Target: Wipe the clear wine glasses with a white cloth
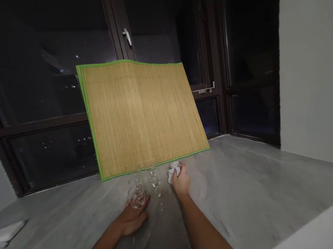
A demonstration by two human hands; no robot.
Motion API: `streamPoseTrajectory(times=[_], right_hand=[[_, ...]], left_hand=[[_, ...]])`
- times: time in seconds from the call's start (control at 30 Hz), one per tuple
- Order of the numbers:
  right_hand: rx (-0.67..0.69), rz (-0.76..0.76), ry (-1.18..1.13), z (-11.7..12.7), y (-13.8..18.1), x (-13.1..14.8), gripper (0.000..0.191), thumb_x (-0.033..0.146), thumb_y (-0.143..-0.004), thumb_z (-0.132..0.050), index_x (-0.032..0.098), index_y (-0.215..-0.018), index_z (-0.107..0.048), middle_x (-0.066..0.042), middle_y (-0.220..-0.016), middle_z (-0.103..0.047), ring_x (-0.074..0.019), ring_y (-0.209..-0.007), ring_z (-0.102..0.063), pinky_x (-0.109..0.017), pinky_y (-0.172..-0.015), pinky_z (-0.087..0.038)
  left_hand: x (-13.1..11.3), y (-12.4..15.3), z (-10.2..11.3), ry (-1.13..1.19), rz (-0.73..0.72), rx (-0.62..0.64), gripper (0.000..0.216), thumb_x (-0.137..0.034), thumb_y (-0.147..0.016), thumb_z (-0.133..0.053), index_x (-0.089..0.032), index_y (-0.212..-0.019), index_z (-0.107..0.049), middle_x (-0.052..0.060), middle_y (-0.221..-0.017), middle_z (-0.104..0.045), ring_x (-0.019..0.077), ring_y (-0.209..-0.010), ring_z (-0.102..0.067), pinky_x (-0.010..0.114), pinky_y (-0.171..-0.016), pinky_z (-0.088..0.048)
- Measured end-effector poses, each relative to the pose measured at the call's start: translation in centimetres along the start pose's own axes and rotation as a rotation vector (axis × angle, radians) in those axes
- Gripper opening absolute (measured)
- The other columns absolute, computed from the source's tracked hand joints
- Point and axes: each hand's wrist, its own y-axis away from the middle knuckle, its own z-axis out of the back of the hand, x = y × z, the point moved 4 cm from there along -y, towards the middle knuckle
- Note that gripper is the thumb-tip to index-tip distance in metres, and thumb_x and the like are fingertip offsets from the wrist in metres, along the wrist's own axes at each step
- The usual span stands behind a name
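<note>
My right grip [182, 182] pinches a crumpled white cloth [172, 174] over the grey surface [234, 177]; my left grip [132, 221] curls at a clear glass [136, 196] near the bamboo mat [142, 116], whether closed on it I cannot tell. I judge the work midway, cloth not yet put down.

Bare gray ledge [239, 186] gives wide sideways room right of the right hand [181, 180] and its bunched white cloth [172, 173], out to the wall [325, 82]; left side is open too, up to the white bundle [7, 232] at the near left. Straight ahead is blocked by the slanted bamboo mat [142, 116], with clear glasses [154, 179] just off its lower edge. Between hands: narrow lane, pinched by those and the glass [136, 196] at the left hand [134, 219].
</note>
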Motion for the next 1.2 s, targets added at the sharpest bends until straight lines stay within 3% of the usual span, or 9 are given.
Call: streamPoseTrajectory(times=[0.1,0.23,0.4,0.5,0.6,0.73,0.93,1.03,1.2], right_hand=[[0.005,0.004,-0.007,0.0,0.0,0.1,0.044,0.027,-0.095,-0.047,0.02,-0.139,-0.045,-0.008,-0.11,-0.072,-0.0216,-0.089,-0.069,-0.028,-0.075,-0.045],[0.01,0.009,-0.01,-0.1,0.0,-0.1,0.045,0.027,-0.095,-0.048,0.02,-0.139,-0.044,-0.008,-0.11,-0.072,-0.0217,-0.088,-0.069,-0.028,-0.076,-0.045],[0.007,0.012,-0.002,-0.2,-0.1,-0.2,0.044,0.026,-0.095,-0.047,0.02,-0.138,-0.045,-0.007,-0.103,-0.072,-0.021,-0.087,-0.068,-0.027,-0.075,-0.044],[0.006,0.019,0.005,-0.1,0.0,-0.2,0.044,0.026,-0.094,-0.048,0.019,-0.138,-0.046,-0.008,-0.103,-0.072,-0.021,-0.089,-0.068,-0.027,-0.076,-0.044],[0.007,0.024,0.011,0.0,0.1,-0.1,0.044,0.026,-0.095,-0.048,0.018,-0.138,-0.046,-0.009,-0.105,-0.071,-0.022,-0.088,-0.068,-0.028,-0.076,-0.044],[0.01,0.032,0.011,0.0,0.1,-0.1,0.044,0.026,-0.094,-0.049,0.018,-0.137,-0.047,-0.009,-0.107,-0.072,-0.0225,-0.088,-0.068,-0.028,-0.076,-0.044],[0.002,0.054,0.007,0.0,0.0,-0.1,0.044,0.026,-0.094,-0.049,0.017,-0.137,-0.047,-0.009,-0.109,-0.072,-0.022,-0.089,-0.068,-0.028,-0.076,-0.044],[0.0,0.06,0.01,0.0,0.0,-0.1,0.044,0.025,-0.093,-0.049,0.017,-0.136,-0.048,-0.009,-0.107,-0.072,-0.0221,-0.087,-0.068,-0.028,-0.075,-0.044],[-0.001,0.077,0.008,-0.1,0.0,-0.2,0.043,0.025,-0.093,-0.048,0.017,-0.136,-0.047,-0.009,-0.11,-0.071,-0.0223,-0.091,-0.067,-0.029,-0.078,-0.044]], left_hand=[[-1.2,2.6,-0.2,-0.003,-0.073,0.015,0.072,-0.033,-0.089,-0.041,-0.02,-0.157,-0.021,0.004,-0.165,-0.003,0.025,-0.153,0.0,0.046,-0.124,-0.003],[-1.6,5.8,-1.8,0.01,-0.139,0.003,0.073,-0.027,-0.089,-0.042,-0.029,-0.157,-0.015,-0.003,-0.165,0.001,0.0244,-0.152,0.004,0.048,-0.124,-0.005],[0.5,7.8,-5.5,-0.072,-0.322,-0.095,0.074,-0.032,-0.091,-0.045,-0.033,-0.157,-0.011,-0.001,-0.166,-0.003,0.0306,-0.152,0.0,0.056,-0.123,-0.01],[3.0,9.1,-6.8,-0.077,-0.338,-0.053,0.075,-0.042,-0.09,-0.049,-0.034,-0.156,-0.015,0.002,-0.165,-0.01,0.0359,-0.151,-0.009,0.06,-0.121,-0.011],[5.9,11.1,-5.8,-0.034,-0.231,-0.056,0.078,-0.046,-0.087,-0.053,-0.04,-0.155,-0.015,-0.003,-0.165,-0.011,0.036,-0.151,-0.009,0.058,-0.123,-0.006],[11.1,12.5,-2.6,0.031,-0.032,-0.095,0.063,-0.041,-0.095,-0.037,-0.043,-0.154,-0.015,-0.009,-0.165,-0.009,0.0306,-0.152,-0.005,0.057,-0.123,-0.007],[20.0,9.4,0.1,-0.023,0.087,-0.149,0.058,-0.036,-0.098,-0.03,-0.025,-0.155,-0.029,0.004,-0.164,-0.021,0.0284,-0.151,-0.017,0.052,-0.123,-0.011],[21.6,8.3,0.1,-0.028,0.089,-0.174,0.058,-0.037,-0.098,-0.029,-0.025,-0.155,-0.028,0.004,-0.164,-0.023,0.0268,-0.151,-0.018,0.05,-0.123,-0.013],[21.2,8.8,0.3,-0.046,0.113,-0.156,0.06,-0.045,-0.099,-0.028,-0.026,-0.155,-0.025,0.006,-0.164,-0.021,0.0287,-0.151,-0.016,0.05,-0.122,-0.013]])
